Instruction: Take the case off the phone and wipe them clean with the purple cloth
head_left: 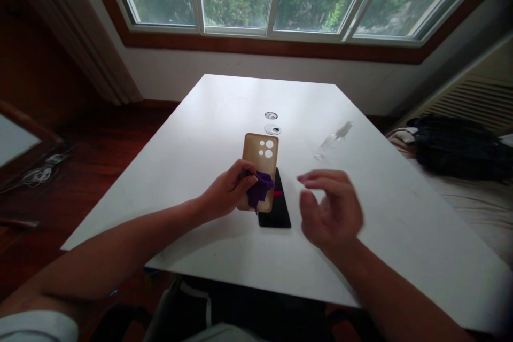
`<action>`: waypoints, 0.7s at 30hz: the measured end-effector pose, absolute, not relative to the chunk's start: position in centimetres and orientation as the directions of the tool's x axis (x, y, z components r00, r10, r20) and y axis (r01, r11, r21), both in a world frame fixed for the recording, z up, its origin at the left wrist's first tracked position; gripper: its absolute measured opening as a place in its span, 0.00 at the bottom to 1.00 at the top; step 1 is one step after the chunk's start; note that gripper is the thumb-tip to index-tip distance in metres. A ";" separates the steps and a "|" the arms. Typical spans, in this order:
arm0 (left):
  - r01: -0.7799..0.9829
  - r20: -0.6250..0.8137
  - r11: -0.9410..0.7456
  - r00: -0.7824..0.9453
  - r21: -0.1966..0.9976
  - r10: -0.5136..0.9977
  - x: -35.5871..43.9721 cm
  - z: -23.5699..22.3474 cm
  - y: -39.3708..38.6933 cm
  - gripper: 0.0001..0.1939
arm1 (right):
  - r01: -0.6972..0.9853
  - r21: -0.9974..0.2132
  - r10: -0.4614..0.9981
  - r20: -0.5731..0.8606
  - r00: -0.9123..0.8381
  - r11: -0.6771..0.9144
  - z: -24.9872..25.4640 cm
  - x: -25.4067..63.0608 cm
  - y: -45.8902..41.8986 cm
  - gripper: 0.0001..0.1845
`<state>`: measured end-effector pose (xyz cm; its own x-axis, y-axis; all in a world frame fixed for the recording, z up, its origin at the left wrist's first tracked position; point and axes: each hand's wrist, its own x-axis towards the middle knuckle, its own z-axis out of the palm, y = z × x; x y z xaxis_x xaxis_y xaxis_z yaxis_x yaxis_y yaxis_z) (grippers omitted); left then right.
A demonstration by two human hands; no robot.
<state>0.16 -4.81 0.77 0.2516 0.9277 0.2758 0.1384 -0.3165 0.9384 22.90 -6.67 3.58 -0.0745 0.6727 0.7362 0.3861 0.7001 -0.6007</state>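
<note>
The left hand (pixel 228 189) has its grip closed, thumb against fingers, on a purple cloth (pixel 258 189) and the left edge of a tan phone case (pixel 259 157), whose camera cutouts are at the far right corner. The case is above the near middle of the white table (pixel 180 144), partly covering a black phone (pixel 278 214) that lies on the tabletop. To the right of the phone, the right hand (pixel 332 206) is slightly blurred, its grip partly open, fingers curled and holding nothing. Beyond it, toward the far right, a clear bottle (pixel 334 140) lies on its side. Two round table fittings (pixel 272 129) sit beyond the case.
</note>
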 end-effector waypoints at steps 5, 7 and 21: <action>0.072 0.299 -0.326 0.254 0.943 0.920 0.5 1.2 -5.0 0.11 | 0.194 -0.972 0.972 0.089 -0.216 0.132 2.6 20.7 -4.9 0.21; 0.054 0.292 -0.316 0.264 0.947 0.919 0.6 1.3 -5.1 0.12 | 0.132 -0.991 0.950 -0.030 -0.310 0.011 2.3 20.4 -5.0 0.21; 0.378 0.589 -0.552 0.022 0.743 0.808 -0.4 2.7 -4.3 0.05 | 0.079 -0.989 0.992 -0.126 0.002 -0.125 1.0 21.5 -3.2 0.15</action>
